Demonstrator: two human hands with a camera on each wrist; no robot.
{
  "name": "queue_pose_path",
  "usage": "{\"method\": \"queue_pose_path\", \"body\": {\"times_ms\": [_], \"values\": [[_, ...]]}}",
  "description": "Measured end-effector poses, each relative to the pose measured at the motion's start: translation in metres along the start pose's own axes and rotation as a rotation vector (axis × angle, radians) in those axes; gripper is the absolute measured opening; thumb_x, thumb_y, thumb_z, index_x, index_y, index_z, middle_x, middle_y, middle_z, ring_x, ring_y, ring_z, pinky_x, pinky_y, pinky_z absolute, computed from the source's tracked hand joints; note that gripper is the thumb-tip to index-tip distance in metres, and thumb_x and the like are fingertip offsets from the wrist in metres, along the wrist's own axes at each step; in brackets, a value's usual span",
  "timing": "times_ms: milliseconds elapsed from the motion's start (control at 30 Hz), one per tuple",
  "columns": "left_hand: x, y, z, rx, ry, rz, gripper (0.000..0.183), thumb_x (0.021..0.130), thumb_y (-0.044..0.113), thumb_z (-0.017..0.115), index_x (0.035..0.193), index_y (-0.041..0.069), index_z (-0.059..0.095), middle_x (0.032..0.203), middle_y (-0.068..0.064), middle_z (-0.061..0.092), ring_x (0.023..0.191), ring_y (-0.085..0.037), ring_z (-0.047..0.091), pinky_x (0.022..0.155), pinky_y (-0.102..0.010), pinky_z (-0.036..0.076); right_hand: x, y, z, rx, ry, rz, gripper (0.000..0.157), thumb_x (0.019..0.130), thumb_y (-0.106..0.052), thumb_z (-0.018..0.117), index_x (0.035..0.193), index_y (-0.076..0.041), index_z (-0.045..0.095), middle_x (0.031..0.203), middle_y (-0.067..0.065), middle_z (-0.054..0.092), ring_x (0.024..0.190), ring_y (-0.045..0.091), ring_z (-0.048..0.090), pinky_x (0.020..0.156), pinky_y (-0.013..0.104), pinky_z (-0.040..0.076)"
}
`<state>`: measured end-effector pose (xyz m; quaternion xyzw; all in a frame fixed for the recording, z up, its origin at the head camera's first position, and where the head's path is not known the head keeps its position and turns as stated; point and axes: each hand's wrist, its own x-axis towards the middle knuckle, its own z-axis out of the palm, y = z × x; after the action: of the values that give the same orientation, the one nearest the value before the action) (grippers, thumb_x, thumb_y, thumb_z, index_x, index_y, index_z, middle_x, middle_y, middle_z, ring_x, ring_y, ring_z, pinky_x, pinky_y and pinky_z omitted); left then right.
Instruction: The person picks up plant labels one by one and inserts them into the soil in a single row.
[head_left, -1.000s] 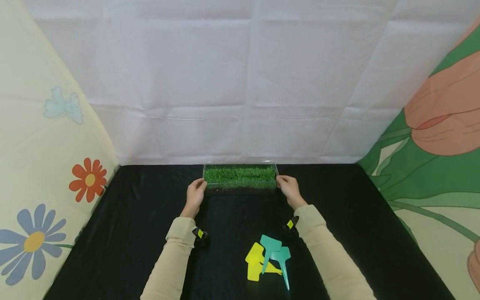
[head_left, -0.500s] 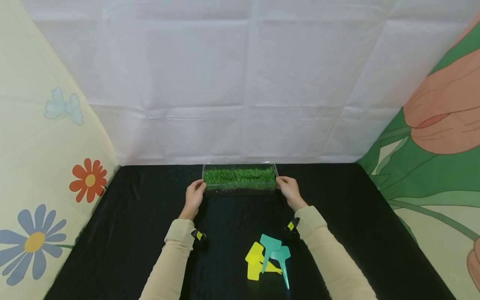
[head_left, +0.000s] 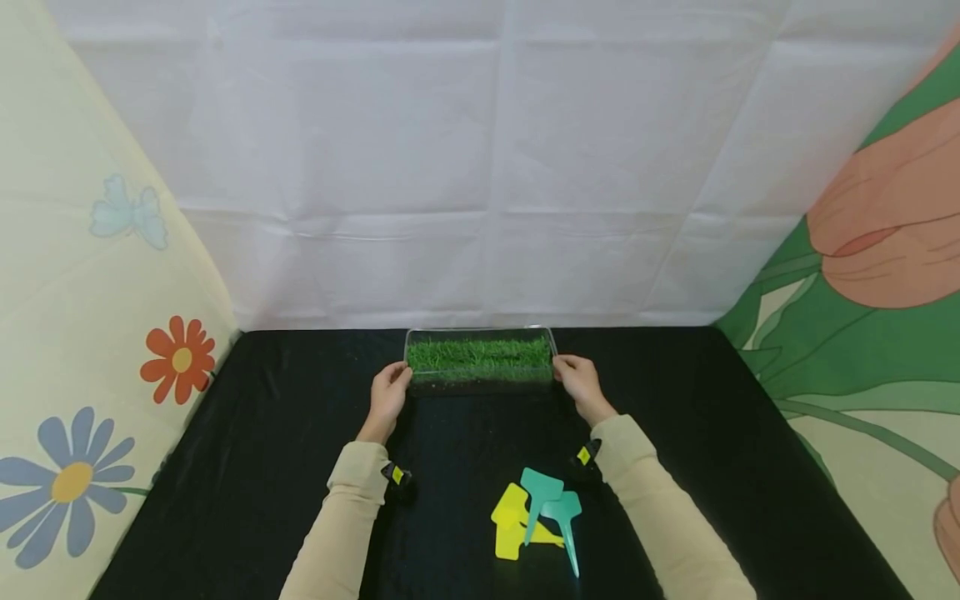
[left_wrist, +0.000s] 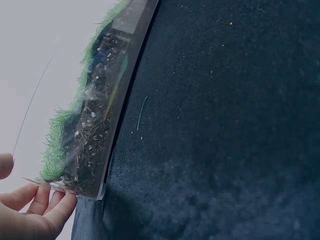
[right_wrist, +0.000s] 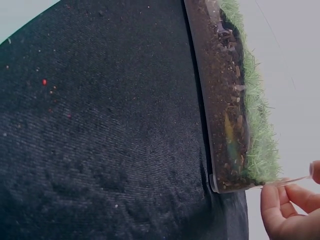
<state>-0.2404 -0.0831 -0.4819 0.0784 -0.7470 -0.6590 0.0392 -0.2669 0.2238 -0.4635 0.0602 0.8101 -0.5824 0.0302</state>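
A clear rectangular planter box (head_left: 480, 387) stands on the black cloth at the far middle. It holds dark soil (left_wrist: 92, 135) topped by green grass (head_left: 480, 354). My left hand (head_left: 389, 393) holds its left end; in the left wrist view the fingertips (left_wrist: 62, 202) lie against the outside of the end wall. At the right end my right hand (head_left: 579, 383) grips the wall, thumb at the rim and fingers (right_wrist: 272, 202) outside. Nearer to me lie teal plant labels (head_left: 542, 487) and yellow plant labels (head_left: 508, 537), overlapping in a small pile.
A white cloth backdrop (head_left: 480, 167) rises right behind the box. Floral panels flank the black tablecloth (head_left: 300, 417), with a red flower (head_left: 178, 360) on the left one. Small crumbs (right_wrist: 50, 90) dot the black cloth.
The planter box has slid slightly toward me, with both hands keeping their places at its ends. The plant labels lie as before.
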Motion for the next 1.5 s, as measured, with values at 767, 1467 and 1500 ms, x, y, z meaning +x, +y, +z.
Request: {"method": "queue_pose_path", "body": {"times_ms": [767, 1467, 1500], "values": [[-0.0047, 0.0016, 0.0000, -0.016, 0.018, 0.010, 0.038, 0.096, 0.009, 0.044, 0.129, -0.009, 0.042, 0.127, -0.026, 0.044, 0.116, -0.037, 0.043, 0.095, -0.047, 0.037, -0.0034, -0.0047, -0.0017, -0.011, -0.002, -0.006, 0.038, 0.097, -0.013, 0.039, 0.125, 0.012, 0.045, 0.125, 0.030, 0.045, 0.112, 0.040, 0.046, 0.094, 0.045, 0.039], [-0.0064, 0.0018, -0.0003, -0.011, 0.029, -0.004, 0.038, 0.095, 0.010, 0.045, 0.128, -0.009, 0.043, 0.126, -0.026, 0.046, 0.115, -0.037, 0.044, 0.095, -0.047, 0.037, -0.0074, -0.0084, -0.0036, -0.021, -0.016, -0.002, 0.039, 0.097, -0.015, 0.039, 0.127, 0.011, 0.044, 0.126, 0.029, 0.044, 0.113, 0.040, 0.045, 0.094, 0.046, 0.038], [-0.0064, 0.0016, -0.0002, -0.009, 0.031, -0.003, 0.038, 0.095, 0.009, 0.045, 0.128, -0.009, 0.044, 0.126, -0.026, 0.046, 0.116, -0.037, 0.044, 0.095, -0.047, 0.037, -0.0078, -0.0087, -0.0039, -0.018, -0.015, -0.002, 0.039, 0.097, -0.014, 0.039, 0.127, 0.011, 0.045, 0.126, 0.029, 0.044, 0.113, 0.039, 0.045, 0.094, 0.046, 0.038]]}}
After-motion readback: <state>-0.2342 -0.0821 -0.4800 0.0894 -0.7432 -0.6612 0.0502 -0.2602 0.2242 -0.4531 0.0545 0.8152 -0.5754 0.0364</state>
